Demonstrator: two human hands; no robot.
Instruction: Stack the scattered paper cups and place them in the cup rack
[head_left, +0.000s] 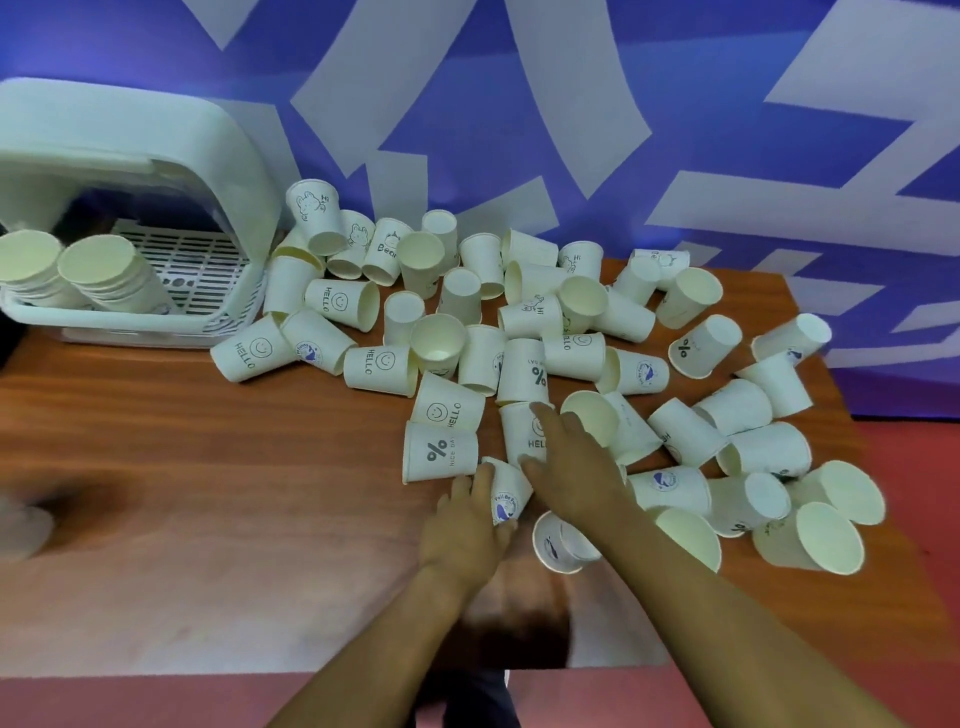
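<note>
- Far left on the table (208, 493): cup rack (156, 156), white plastic with a slatted tray, already housing two leaning stacks of cups (98, 280).
- Across the middle and right: scattered paper cups (519, 322), most tipped on their sides, a few upright, crowded and touching.
- Probably very light, thin-walled, easily crushed or dented; likely to roll when nudged.
- Best taken around the upper wall just under the rolled rim, where stiffest, with gentle pressure; nested mouth to base.
- Left hand (462, 525), near the front edge of the pile: fingers curled round a blue-logo cup (506, 499) lying on its side, holding it.
- Right hand (571, 462), just beside: fingers straight and spread over a "HELLO" cup (524, 431), resting on it, not clasping.
</note>
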